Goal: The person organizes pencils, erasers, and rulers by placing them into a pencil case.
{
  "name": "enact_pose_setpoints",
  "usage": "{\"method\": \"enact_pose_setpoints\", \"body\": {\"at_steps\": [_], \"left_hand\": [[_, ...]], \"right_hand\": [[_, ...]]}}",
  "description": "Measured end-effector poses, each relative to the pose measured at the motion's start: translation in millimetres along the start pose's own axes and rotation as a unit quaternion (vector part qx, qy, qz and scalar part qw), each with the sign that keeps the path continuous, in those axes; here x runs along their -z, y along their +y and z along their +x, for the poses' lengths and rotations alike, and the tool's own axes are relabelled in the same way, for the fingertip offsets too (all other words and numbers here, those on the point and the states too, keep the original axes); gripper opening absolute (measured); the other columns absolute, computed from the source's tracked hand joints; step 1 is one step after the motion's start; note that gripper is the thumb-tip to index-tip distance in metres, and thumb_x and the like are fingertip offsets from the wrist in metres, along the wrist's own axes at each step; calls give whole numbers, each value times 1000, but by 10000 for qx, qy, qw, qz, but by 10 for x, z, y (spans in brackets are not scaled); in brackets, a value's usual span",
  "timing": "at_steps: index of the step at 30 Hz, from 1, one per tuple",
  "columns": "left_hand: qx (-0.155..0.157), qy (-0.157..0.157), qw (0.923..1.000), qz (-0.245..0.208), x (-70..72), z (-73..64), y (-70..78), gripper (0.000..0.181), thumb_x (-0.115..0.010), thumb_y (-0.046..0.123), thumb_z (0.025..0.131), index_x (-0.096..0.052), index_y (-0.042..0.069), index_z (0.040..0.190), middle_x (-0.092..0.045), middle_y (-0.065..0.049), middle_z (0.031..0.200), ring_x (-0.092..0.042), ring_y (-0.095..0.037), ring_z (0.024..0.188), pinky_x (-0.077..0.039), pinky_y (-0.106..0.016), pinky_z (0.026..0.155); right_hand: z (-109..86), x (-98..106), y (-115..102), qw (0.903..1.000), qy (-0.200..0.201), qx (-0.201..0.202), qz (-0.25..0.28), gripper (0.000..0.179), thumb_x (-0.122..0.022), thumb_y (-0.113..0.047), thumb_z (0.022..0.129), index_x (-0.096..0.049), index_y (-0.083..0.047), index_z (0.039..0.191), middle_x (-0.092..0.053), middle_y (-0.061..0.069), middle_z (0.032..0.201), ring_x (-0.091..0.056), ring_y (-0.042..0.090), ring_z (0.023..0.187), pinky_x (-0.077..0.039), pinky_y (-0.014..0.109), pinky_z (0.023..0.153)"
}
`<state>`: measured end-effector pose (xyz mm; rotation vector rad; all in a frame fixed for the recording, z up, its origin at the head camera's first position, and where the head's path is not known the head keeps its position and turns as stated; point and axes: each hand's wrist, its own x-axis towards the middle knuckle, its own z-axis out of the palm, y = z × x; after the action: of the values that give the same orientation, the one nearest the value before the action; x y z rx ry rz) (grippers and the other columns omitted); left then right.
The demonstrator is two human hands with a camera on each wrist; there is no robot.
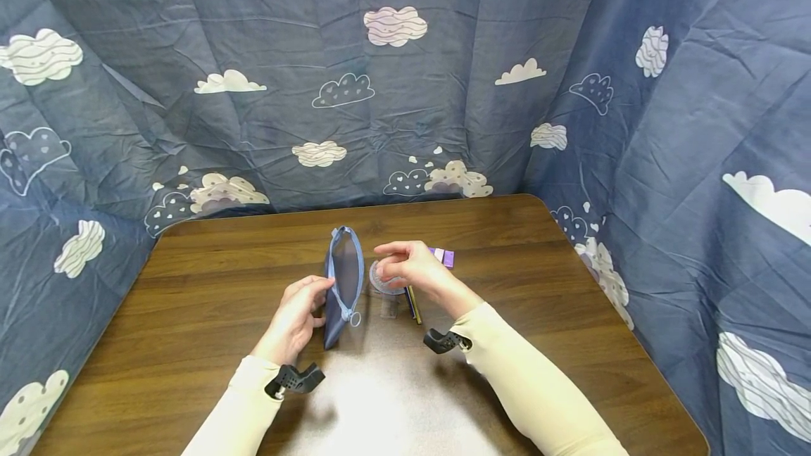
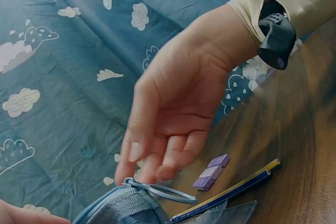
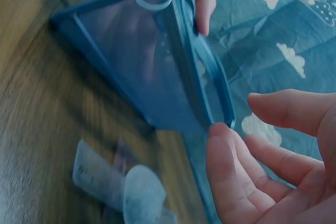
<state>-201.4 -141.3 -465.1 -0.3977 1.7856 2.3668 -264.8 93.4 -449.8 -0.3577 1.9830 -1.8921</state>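
The left grip [image 1: 294, 317] pinches the blue zip pouch [image 1: 346, 276] by its rim, mouth gaping open! Just beside it, the right grip [image 1: 415, 269] hovers, fingers relaxed, grasping nothing, above the clear protractor [image 1: 378, 283]. Two pencils [image 1: 413, 306] and a purple-and-white block [image 2: 211, 172] lie near, on the wooden tabletop [image 1: 507, 259].

Arms [image 1: 532, 389] in cream sleeves reach forward, the left hand [image 1: 294, 315] set in a pinching grip, the right hand [image 1: 415, 269] raised, palm turned inward, fingers [image 3: 223, 163] loosely curved, thumb [image 3: 289, 108] apart.
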Motion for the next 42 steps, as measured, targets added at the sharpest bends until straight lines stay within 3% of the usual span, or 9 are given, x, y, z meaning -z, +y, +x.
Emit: {"method": "enact_pose_setpoints", "body": {"at_steps": [3,11,19,26,36,42], "left_hand": [[-11,-5,10000,-4,14,-2,2,25,-65,9,92,-61,15,68,-61,-2,78,-43,-36,114,-21,-71,97],[-33,-31,10000,84,33,1,8,23,-65,11,94,-63,14,71,-61,-2,86,-48,-34,109,-22,-72,98],[-8,-46,10000,26,31,-3,13,21,-65,12,93,-63,13,72,-62,-2,82,-50,-31,105,-26,-65,95],[-29,-91,10000,-24,22,12,16,25,-65,11,94,-63,16,70,-61,0,82,-50,-30,103,-26,-64,95],[52,-75,9999,-127,25,10,-2,23,-66,11,93,-64,14,70,-60,-3,86,-48,-33,105,-28,-61,92],[45,-82,9998,-168,19,8,-10,22,-66,11,93,-64,13,71,-61,-4,86,-50,-31,103,-28,-61,91]], "right_hand": [[14,52,64,9997,183,-62,-118,50,-68,3,83,-60,0,132,-69,27,111,-68,16,84,-55,51,84],[3,174,177,9987,446,-100,-225,55,-68,6,83,-55,6,136,-70,23,106,-68,17,81,-53,55,85],[-18,274,312,9966,544,-193,-581,55,-71,6,83,-54,8,136,-68,28,109,-69,34,92,-55,52,82],[-19,327,454,9914,771,-124,-1049,53,-72,11,79,-59,6,131,-69,26,102,-65,13,73,-56,38,66],[-123,349,520,9893,722,84,-1266,54,-69,15,75,-59,10,128,-69,29,104,-63,12,71,-54,33,64],[-110,413,589,9866,917,37,-1351,53,-69,12,73,-62,7,126,-71,23,100,-62,11,71,-50,26,62]]}}
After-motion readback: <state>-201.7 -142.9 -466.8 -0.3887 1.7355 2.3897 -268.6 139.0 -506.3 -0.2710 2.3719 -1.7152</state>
